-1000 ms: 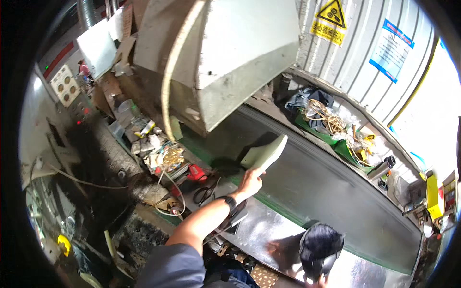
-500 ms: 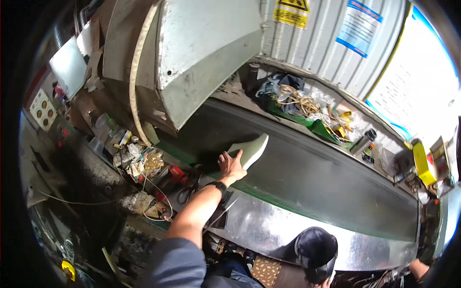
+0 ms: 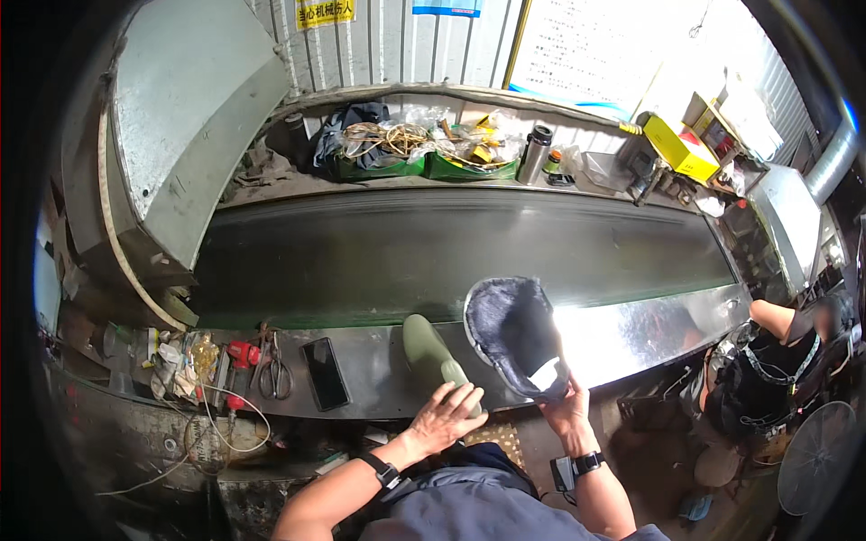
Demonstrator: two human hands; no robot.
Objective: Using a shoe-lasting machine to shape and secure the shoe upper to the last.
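Observation:
A pale green shoe last (image 3: 424, 347) stands tilted over the metal ledge, its rounded end toward the belt. Round its near end curl the fingers of my left hand (image 3: 446, 415). Just to the right, my right hand (image 3: 567, 410) grips a dark boot (image 3: 512, 329) by its near side. The boot's wide opening faces up and shows a fuzzy dark lining, with a small white patch inside near my fingers. Last and boot are close together, and whether they touch I cannot tell.
Behind the metal ledge (image 3: 622, 347) runs a dark conveyor belt (image 3: 433, 252) into a grey machine hood (image 3: 189, 117). A phone (image 3: 326, 373), scissors (image 3: 275, 374) and a red tool (image 3: 242, 353) lie left. Green trays (image 3: 469, 169) and a thermos (image 3: 535, 155) line the back shelf. Another person (image 3: 767, 379) sits right.
My left hand has drawn the last from the belt to the near ledge. The boot in my right hand now sits higher, beside the last. The view has swung right.

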